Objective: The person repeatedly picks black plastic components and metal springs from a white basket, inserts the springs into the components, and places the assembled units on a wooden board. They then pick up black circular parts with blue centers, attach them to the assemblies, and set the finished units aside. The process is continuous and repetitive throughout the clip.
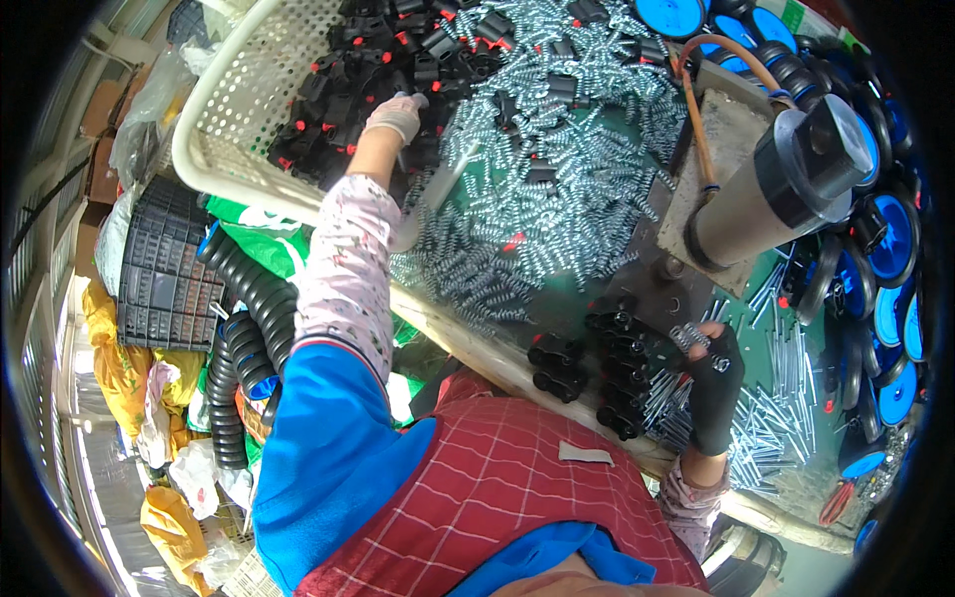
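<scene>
My left hand (395,117), in a pale glove, reaches out over a heap of black plastic caster housings (343,95) with small red pieces. Its partly visible fingertips look apart, pointing into the heap, and nothing shows held in them. Near the table's front edge, my right hand (714,393), in a dark glove with bare fingertips, is closed around a few metal coil springs (688,338). Rows of black housings (622,373) stand just left of that hand. Loose metal pins (776,423) lie around it on the green tabletop.
A white perforated basket (224,129) sits at the far left of the table. Many loose springs (567,189) cover the middle. A grey cylindrical press (761,199) with an orange hose rises at right. Black wheels with blue hubs (890,239) are piled along the right edge.
</scene>
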### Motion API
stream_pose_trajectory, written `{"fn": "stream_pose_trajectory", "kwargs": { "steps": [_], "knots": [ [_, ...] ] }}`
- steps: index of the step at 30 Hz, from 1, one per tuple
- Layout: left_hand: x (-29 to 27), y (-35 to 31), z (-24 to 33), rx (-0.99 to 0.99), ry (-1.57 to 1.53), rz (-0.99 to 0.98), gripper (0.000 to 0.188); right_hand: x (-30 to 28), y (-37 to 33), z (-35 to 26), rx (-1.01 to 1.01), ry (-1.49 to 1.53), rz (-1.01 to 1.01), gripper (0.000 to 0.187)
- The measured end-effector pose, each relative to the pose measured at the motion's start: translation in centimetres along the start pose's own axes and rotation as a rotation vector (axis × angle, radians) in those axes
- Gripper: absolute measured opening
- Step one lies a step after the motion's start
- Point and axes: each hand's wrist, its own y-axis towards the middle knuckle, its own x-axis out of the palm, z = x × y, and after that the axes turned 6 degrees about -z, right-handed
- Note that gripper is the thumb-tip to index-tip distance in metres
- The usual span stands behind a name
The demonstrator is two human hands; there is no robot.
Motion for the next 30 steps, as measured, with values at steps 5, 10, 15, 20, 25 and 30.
{"fn": "stream_pose_trajectory", "kwargs": {
  "steps": [5, 10, 15, 20, 25, 30],
  "knots": [
    [-1.8, 2.5, 1.6, 0.221, 0.569, -0.279, 0.082, -0.3, 0.2, 0.0, 0.065, -0.061, 0.117, 0.02],
    [-2.4, 1.5, 2.2, 0.331, 0.882, -0.452, 0.07, -0.2, 0.4, 0.0, 0.033, -0.103, 0.096, 0.023],
    [-2.3, 1.8, 0.8, 0.486, 0.998, -0.349, 0.044, 0.3, 0.1, -0.2, 0.01, -0.132, 0.079, 0.022],
    [-2.4, 0.6, -0.7, 0.487, 0.88, -0.165, 0.037, 0.2, -0.4, -0.7, -0.024, -0.127, 0.041, 0.018],
    [-4.3, -0.6, 0.2, 0.382, 0.88, -0.264, 0.064, 0.4, -0.5, -0.8, -0.06, -0.137, 0.029, 0.019],
    [-5.5, -1.4, -0.4, 0.367, 0.863, -0.252, 0.069, 0.3, -0.4, -0.6, -0.019, -0.166, 0.045, 0.02]
  ]
}}
